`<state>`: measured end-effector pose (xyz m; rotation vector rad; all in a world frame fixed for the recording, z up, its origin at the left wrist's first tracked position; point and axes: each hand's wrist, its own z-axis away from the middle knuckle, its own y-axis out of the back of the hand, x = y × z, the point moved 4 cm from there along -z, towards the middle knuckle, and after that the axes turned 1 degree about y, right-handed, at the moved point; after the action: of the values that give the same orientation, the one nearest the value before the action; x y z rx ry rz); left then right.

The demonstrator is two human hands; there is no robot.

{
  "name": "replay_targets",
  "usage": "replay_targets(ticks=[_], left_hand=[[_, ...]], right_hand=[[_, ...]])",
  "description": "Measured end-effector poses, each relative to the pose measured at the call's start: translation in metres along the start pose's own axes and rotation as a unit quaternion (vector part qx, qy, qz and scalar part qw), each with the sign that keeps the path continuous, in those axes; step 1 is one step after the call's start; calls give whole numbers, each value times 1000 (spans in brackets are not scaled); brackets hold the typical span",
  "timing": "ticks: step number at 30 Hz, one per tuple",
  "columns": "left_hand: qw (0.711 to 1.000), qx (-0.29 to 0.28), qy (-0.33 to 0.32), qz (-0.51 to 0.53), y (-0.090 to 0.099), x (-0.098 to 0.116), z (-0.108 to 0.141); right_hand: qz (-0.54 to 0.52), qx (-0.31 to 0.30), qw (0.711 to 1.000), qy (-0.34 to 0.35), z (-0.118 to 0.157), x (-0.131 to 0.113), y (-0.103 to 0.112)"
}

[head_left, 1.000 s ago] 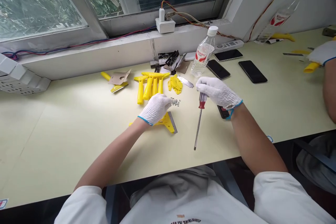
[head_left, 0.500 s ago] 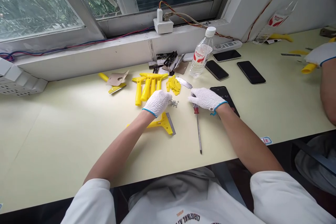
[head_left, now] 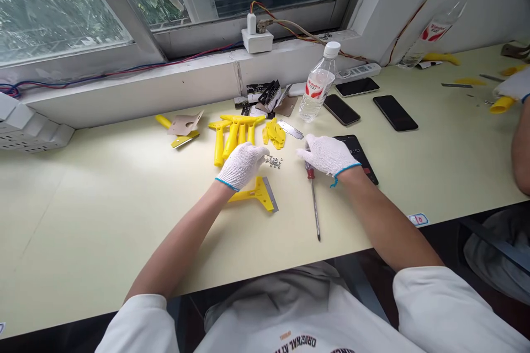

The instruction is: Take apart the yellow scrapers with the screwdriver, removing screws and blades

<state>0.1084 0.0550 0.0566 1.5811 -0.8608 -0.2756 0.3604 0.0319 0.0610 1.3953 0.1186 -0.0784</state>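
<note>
My left hand (head_left: 243,166), in a white knit glove, is just left of a small heap of metal screws (head_left: 274,162). Its thumb and forefinger are slightly apart, and I see nothing held. Below it a yellow scraper (head_left: 260,194) with a metal blade lies flat, part of its handle hidden by my wrist. My right hand (head_left: 329,155), gloved too, hovers over the handle end of a screwdriver (head_left: 314,198), thumb and forefinger parted. The red collar and long shaft point toward the table's front edge. Whether the glove touches the handle is hidden.
Behind my left hand lie yellow scraper handles (head_left: 232,135), yellow plates (head_left: 274,133) and blades (head_left: 290,129). A water bottle (head_left: 317,85) stands farther back. Phones (head_left: 395,113) lie right, one partly under my right wrist. A co-worker's gloved hand (head_left: 513,85) is at far right.
My left hand has drawn back to the left, away from the screws. My right hand's thumb and forefinger have spread above the screwdriver. The co-worker's arm has shifted right.
</note>
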Motion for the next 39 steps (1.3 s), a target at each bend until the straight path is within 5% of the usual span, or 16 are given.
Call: replay_targets(ticks=[3,6,13,21,30,39], left_hand=[[1000,20,6,-21,8,2,12],[1000,19,-9,-6,16,8,34],[997,-58,8,-43,19,11,108],[991,-123,-5,-57,20,-12,126],[992,-98,35,-71,37,-32,130],[989,-78,72,-103,28,-32,128]], right_hand=[[11,57,998,-5,14,-11,11],[-11,66,995,72,27,-35,10],[-72,-77,940,326,56,-88,-18],[-114,-60,943,308,64,-98,-19],[-110,-50,945,305,64,-101,-27],[-118,-63,950,283,57,-100,-30]])
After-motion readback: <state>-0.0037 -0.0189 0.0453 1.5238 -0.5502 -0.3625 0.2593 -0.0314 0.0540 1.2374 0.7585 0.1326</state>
